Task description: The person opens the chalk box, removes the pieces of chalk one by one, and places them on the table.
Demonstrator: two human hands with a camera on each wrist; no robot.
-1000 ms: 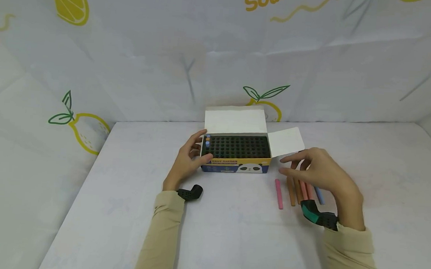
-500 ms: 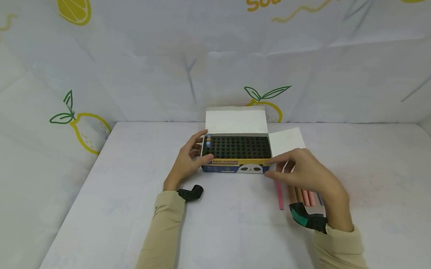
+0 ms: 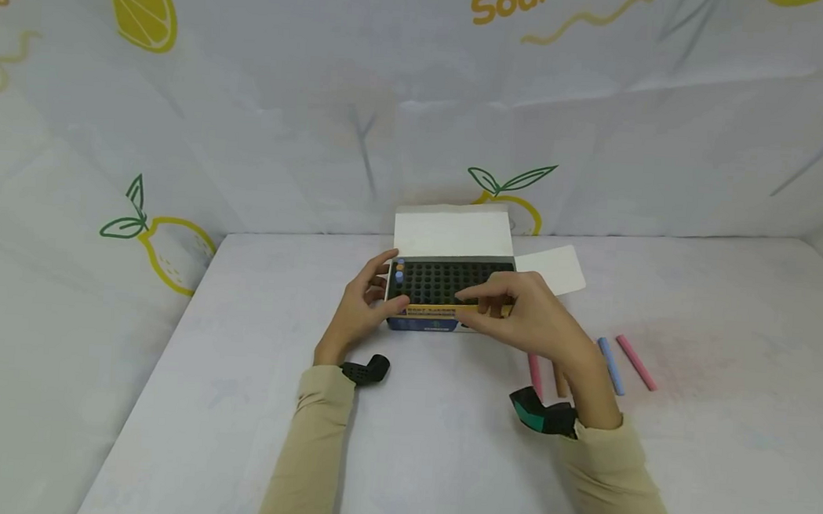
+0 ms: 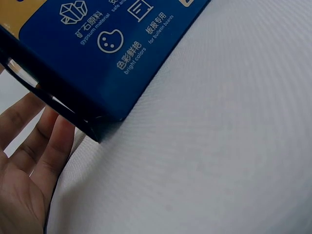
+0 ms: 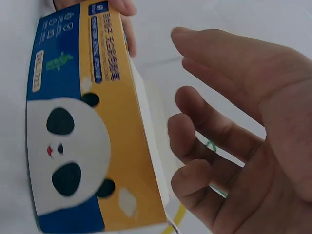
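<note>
A blue and yellow chalk box (image 3: pixel 421 323) with a panda on its front stands with its lid raised. Inside is a dark grid of holes, and blue and orange chalks (image 3: pixel 399 277) fill a few of them at the left end. My left hand (image 3: pixel 355 312) holds that end, thumb at the front edge and fingers along the side. My right hand (image 3: pixel 531 319) is over the box's right front part, hiding some of it. In the right wrist view its fingers (image 5: pixel 192 178) are loosely bent with nothing between them, beside the panda face (image 5: pixel 68 151).
Loose chalks lie right of the box: a pink one (image 3: pixel 535 375), a brown one (image 3: pixel 560 381), a blue one (image 3: pixel 611 366) and another pink one (image 3: pixel 636 363). My right forearm hides others. The white lid (image 3: pixel 451 232) and side flap (image 3: pixel 552 269) stick out behind and right.
My right hand has moved left, from above the loose chalks to over the box, uncovering the blue chalk and the far pink one. My left hand stays on the box.
</note>
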